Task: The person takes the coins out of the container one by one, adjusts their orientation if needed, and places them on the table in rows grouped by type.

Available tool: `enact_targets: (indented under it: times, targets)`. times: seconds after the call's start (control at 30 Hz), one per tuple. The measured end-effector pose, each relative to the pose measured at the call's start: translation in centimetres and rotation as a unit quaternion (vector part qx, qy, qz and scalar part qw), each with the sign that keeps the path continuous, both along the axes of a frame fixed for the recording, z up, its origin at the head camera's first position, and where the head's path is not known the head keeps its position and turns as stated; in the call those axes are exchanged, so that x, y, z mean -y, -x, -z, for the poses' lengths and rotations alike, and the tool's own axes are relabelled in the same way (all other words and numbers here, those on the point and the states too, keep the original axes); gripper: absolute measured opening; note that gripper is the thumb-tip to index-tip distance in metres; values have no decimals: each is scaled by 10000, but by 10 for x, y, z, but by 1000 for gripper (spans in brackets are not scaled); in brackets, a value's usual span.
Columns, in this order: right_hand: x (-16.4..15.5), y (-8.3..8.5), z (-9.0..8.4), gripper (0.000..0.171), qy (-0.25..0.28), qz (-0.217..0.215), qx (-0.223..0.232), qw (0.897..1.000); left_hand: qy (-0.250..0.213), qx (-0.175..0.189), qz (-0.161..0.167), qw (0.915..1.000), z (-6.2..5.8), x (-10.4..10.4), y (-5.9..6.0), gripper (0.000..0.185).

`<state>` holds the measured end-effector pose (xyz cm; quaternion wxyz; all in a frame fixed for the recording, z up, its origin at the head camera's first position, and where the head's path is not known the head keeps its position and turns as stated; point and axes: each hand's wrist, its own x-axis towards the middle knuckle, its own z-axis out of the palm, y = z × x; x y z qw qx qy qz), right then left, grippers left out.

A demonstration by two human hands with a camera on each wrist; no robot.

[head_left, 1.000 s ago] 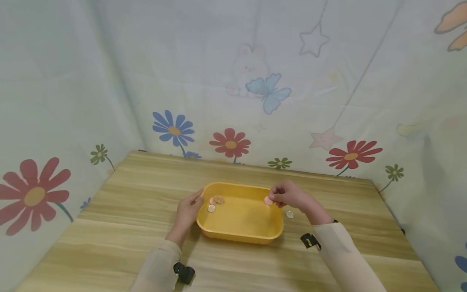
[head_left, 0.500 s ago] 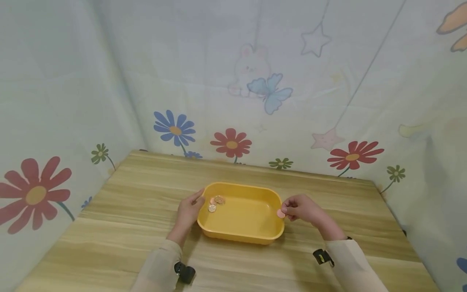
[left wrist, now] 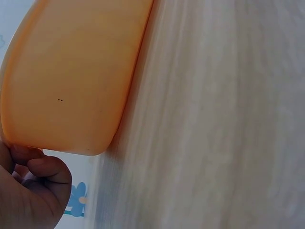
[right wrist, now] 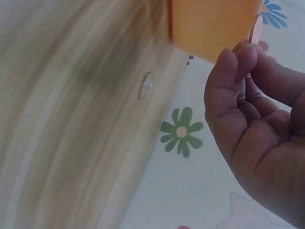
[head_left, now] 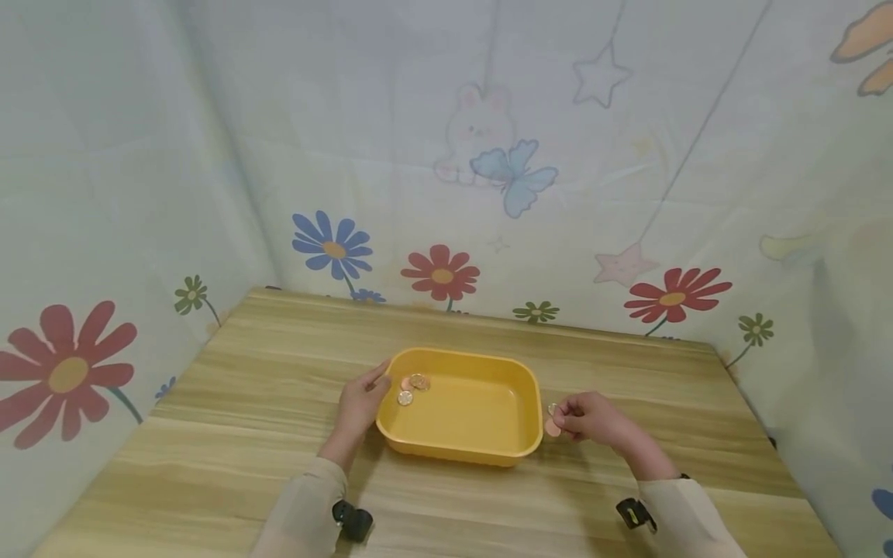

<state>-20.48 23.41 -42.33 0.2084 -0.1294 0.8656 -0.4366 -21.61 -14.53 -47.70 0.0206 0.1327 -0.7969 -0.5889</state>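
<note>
A yellow tray [head_left: 488, 434] sits mid-table; three coins [head_left: 412, 387] lie in its far left corner. My left hand [head_left: 368, 390] holds the tray's left end, thumb at the rim, fingers curled against the outer wall [left wrist: 71, 76]. My right hand [head_left: 563, 422] hovers just right of the tray, low over the table, and pinches a copper coin [head_left: 552, 428] between thumb and fingertips. In the right wrist view the copper coin [right wrist: 256, 29] stands edge-on beside the tray wall [right wrist: 214, 24]. A silver coin [head_left: 552, 408] lies on the table by that hand, also seen as the silver coin [right wrist: 146, 86].
The wooden table [head_left: 279, 465] is boxed in by flower-printed cloth walls [head_left: 439, 275] at the back and both sides. Small black wrist cameras [head_left: 352, 521] sit on both sleeves.
My right hand carried the copper coin from above the tray's right side out over the rim and down to the table right of it. The left hand and tray stayed put.
</note>
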Motion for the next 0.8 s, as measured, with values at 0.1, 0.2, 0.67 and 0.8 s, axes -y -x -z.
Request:
enact_targets:
  times: [0.1, 0.2, 0.67, 0.8]
  targets:
    - [-3, 0, 5, 14, -5, -6, 38, 10000, 54, 38, 3, 10000, -1, 0, -1, 43]
    - [-6, 1, 9, 15, 1, -41, 84, 10000, 49, 100, 60, 9999, -4, 0, -3, 44]
    - [-10, 6, 26, 14, -349, 321, 180, 9987, 135, 200, 175, 9996, -6, 0, -4, 46]
    - [-11, 7, 31, 13, -437, 379, 185, 9982, 137, 177, 180, 9996, -4, 0, -3, 46]
